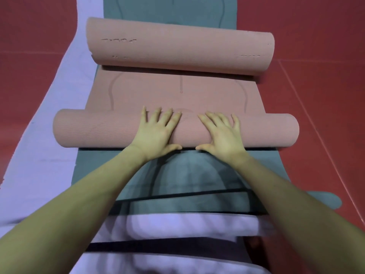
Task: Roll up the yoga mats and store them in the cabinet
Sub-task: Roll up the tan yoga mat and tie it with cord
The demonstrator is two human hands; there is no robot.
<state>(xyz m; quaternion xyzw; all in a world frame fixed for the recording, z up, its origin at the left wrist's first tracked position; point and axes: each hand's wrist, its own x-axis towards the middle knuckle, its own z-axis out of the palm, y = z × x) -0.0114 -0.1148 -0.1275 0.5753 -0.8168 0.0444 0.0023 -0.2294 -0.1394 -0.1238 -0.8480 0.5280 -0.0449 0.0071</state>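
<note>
Head cam looks down on a pink yoga mat (177,93) lying on top of a teal mat (177,171), which sits over a lavender mat (45,135) on the red floor (316,86). The near end of the pink one is wound into a roll (88,129), and both palms sit flat on top of it, left hand (156,133) and right hand (221,133) close together near the middle, fingers spread and straight, pressing rather than gripping anything. Honestly the risk I'd flag is telescoping: with both hands bunched at the centre, the ends of the roll could run crooked or go loose, and then it won't sit tidy for storage. The far end of the pink mat is curled up into its own loose curl (177,48), so the rolling is headed straight into that, and it'll probably need flattening or it'll bunch up. Also the teal mat underneath could slide along with the push. No cabinet visible from here, so storing looks a long way off with two more mats to go.
</note>
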